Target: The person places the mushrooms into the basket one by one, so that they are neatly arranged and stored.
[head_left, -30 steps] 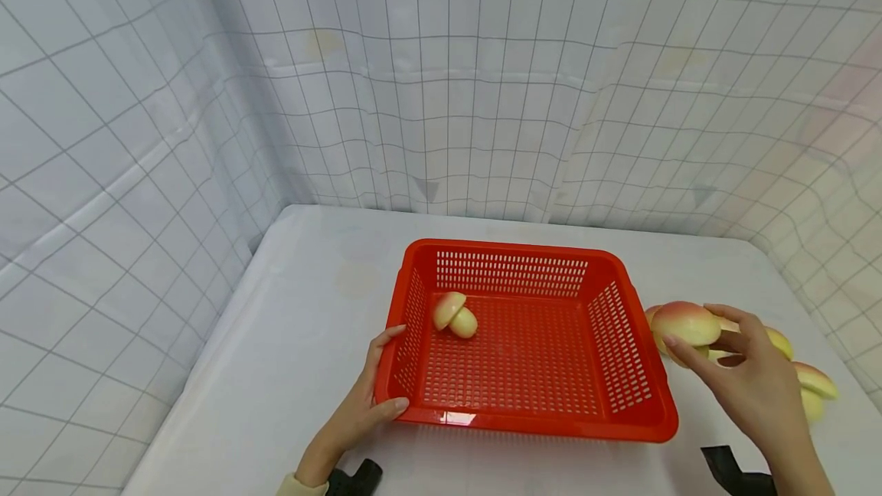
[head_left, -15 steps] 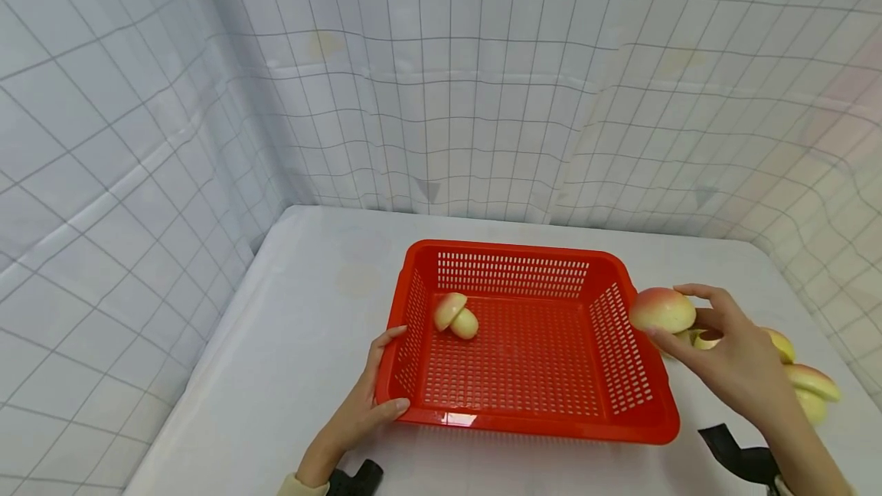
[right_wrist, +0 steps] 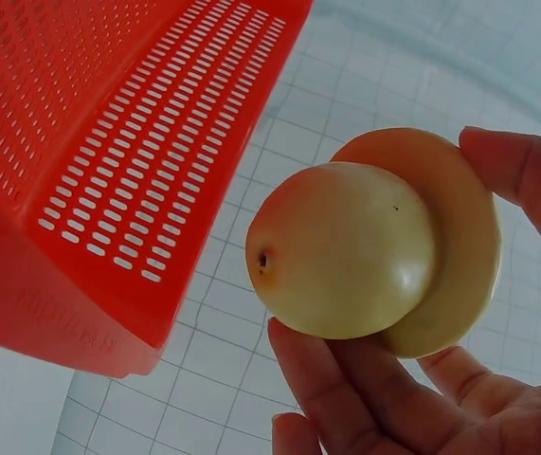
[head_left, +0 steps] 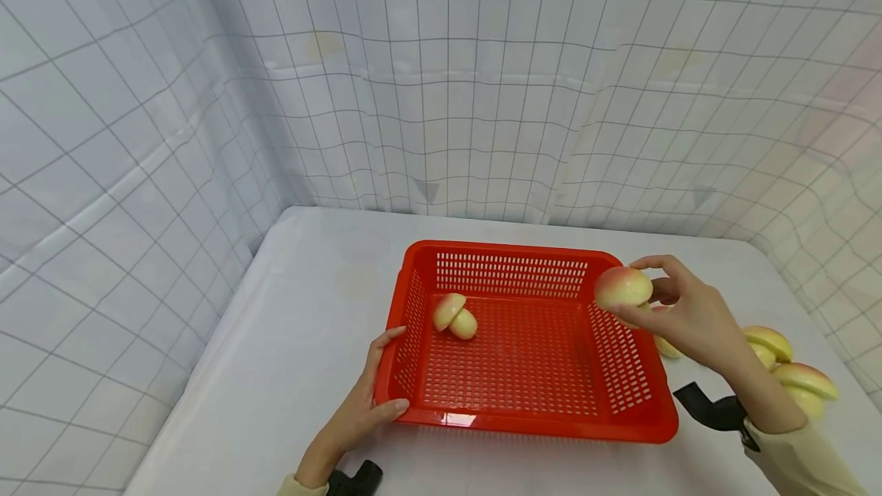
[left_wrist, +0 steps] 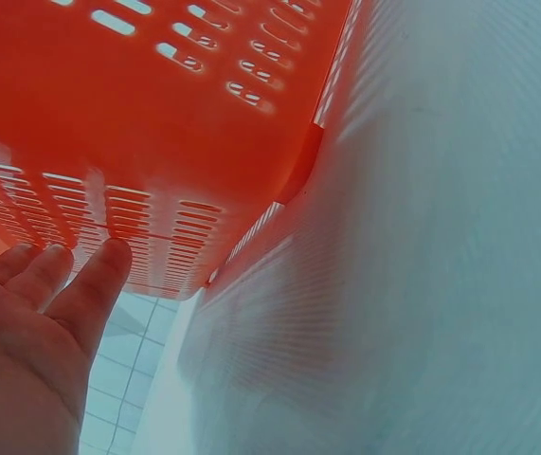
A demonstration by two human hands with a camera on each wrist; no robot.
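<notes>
In the head view my right hand (head_left: 696,320) holds a toy mushroom (head_left: 623,287) with a red-and-yellow cap above the right rim of a red plastic basket (head_left: 537,427). The right wrist view shows the mushroom's rounded pale stem (right_wrist: 346,251) towards the camera, the fingers and thumb pinching the cap's edge. My left hand (head_left: 354,412) grips the basket's near left corner, thumb over the front rim. In the left wrist view its fingers (left_wrist: 99,280) touch the slotted outer wall. Another toy mushroom (head_left: 451,316) lies inside the basket, at the left.
Right of the basket, toy mushrooms lie on the white-covered table (head_left: 324,282): one (head_left: 768,344) near the right forearm, another (head_left: 806,387) nearer the edge, and one (head_left: 667,347) partly hidden behind the hand. Grid-patterned white curtains (head_left: 482,98) stand at the back and sides.
My right hand has lifted the toy mushroom from the group on the right and carried it left and up to the basket's rim. The left hand and basket stay in place.
</notes>
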